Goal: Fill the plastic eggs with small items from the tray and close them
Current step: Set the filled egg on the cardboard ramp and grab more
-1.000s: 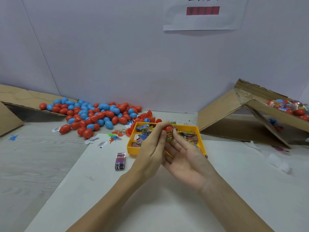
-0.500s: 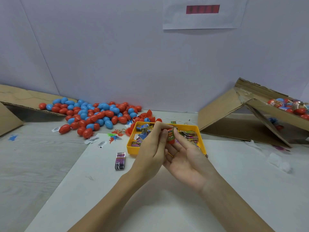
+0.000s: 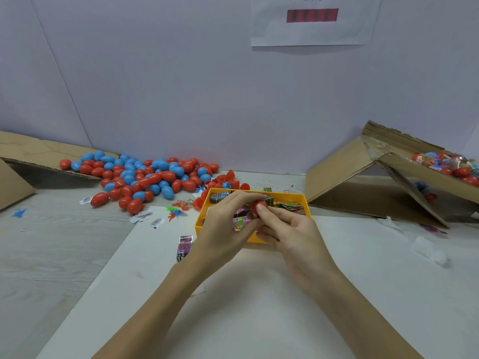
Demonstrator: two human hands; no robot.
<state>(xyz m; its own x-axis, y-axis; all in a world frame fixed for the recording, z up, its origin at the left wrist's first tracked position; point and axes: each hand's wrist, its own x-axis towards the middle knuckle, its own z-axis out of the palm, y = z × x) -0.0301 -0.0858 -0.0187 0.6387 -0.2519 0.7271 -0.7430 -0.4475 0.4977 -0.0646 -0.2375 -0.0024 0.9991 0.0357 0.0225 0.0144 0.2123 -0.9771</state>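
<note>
Both my hands meet over the yellow tray (image 3: pixel 290 196), which holds several small printed packets (image 3: pixel 291 206). My left hand (image 3: pixel 228 226) and my right hand (image 3: pixel 290 229) together hold a red plastic egg half (image 3: pixel 259 206) with a green packet (image 3: pixel 269 200) at its top. My right thumb presses on the red shell and my left fingers curl over it from above. A big heap of red and blue eggs (image 3: pixel 150 177) lies at the back left.
A loose purple packet (image 3: pixel 184 245) lies left of the tray on the white sheet (image 3: pixel 259 307). Small plastic figures (image 3: pixel 178 208) and paper labels (image 3: pixel 155 222) lie near the heap. A tilted cardboard box (image 3: pixel 427 174) at the right holds wrapped eggs. Cardboard flaps (image 3: pixel 28 151) lie far left.
My right hand has turned from palm-up to curled, its thumb now on the red egg half. The egg half and packet stay between both hands over the tray.
</note>
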